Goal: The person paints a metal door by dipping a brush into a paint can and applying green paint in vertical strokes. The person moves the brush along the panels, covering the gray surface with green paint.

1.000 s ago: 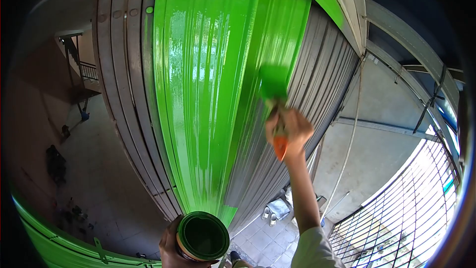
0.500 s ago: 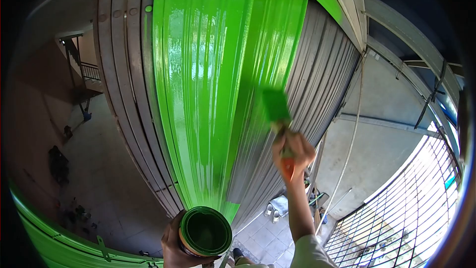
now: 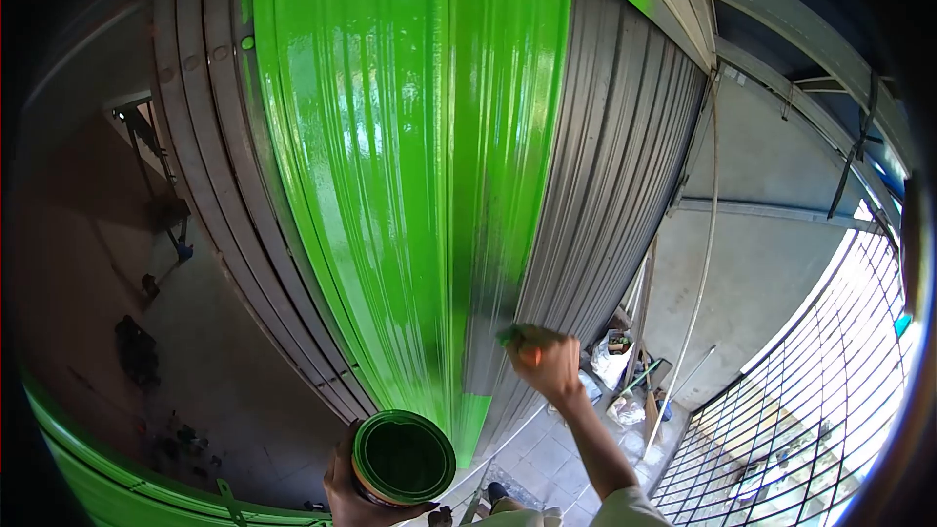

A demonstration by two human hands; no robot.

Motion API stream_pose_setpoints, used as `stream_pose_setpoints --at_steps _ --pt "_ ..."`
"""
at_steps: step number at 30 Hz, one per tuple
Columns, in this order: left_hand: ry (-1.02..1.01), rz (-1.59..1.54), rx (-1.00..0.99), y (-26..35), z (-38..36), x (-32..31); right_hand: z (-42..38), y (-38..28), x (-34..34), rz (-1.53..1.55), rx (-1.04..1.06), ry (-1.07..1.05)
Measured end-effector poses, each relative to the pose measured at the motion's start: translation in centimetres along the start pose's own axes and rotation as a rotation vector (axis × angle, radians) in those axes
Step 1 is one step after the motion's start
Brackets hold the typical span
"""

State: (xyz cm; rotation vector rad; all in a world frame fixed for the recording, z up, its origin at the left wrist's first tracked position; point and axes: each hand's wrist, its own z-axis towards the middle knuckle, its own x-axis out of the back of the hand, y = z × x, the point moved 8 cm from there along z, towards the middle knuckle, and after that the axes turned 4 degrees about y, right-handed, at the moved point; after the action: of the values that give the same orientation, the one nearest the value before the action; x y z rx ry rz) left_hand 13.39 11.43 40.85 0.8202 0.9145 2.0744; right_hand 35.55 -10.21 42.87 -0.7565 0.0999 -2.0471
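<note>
My left hand (image 3: pixel 345 480) is wrapped around a tin of green paint (image 3: pixel 451 457), held upright with its open top facing me and dark green paint inside. Low on the ribbed metal shutter (image 3: pixel 371 234), my right hand (image 3: pixel 552 368) grips a paintbrush (image 3: pixel 530 356) with an orange handle. The brush's green head is partly hidden and blurred against the panel. Wet, glossy green covers the shutter's left and middle. Beside the brush, a grey strip shows thin green streaks, with a small green patch (image 3: pixel 475 420) below it.
Bare grey ribs (image 3: pixel 625 107) run down the shutter's right side. A thin rope (image 3: pixel 705 263) hangs farther right, near a metal grille (image 3: pixel 800 400). White bags (image 3: pixel 612 359) and a broom-like tool stand on the tiled floor (image 3: pixel 547 449) below. A green rail (image 3: pixel 117 473) crosses the lower left.
My right hand and the brush have moved down the shutter, and green now covers more of the right-hand strip. The view has shifted slightly; the tin stays in my left hand.
</note>
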Motion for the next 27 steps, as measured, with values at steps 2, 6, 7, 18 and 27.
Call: stream_pose_setpoints --at_steps 2,6,7,18,27 --pt "0.000 -0.020 0.013 0.3 -0.1 0.1 3.4 -0.6 1.1 -0.065 -0.020 -0.042" --pt "-0.014 -0.081 0.002 1.2 0.3 -0.4 13.0 -5.1 6.5 -0.136 0.186 0.121" --pt "-0.028 -0.100 -0.005 1.2 0.3 -0.6 15.3 -6.7 8.3 -0.166 0.222 0.156" --pt "0.009 -0.080 -0.027 2.7 0.5 -1.2 15.6 -7.3 11.4 -0.119 0.556 0.758" --pt "-0.035 -0.034 -0.005 -0.6 0.2 -0.9 -7.5 2.4 -2.3 -0.164 0.313 0.201"
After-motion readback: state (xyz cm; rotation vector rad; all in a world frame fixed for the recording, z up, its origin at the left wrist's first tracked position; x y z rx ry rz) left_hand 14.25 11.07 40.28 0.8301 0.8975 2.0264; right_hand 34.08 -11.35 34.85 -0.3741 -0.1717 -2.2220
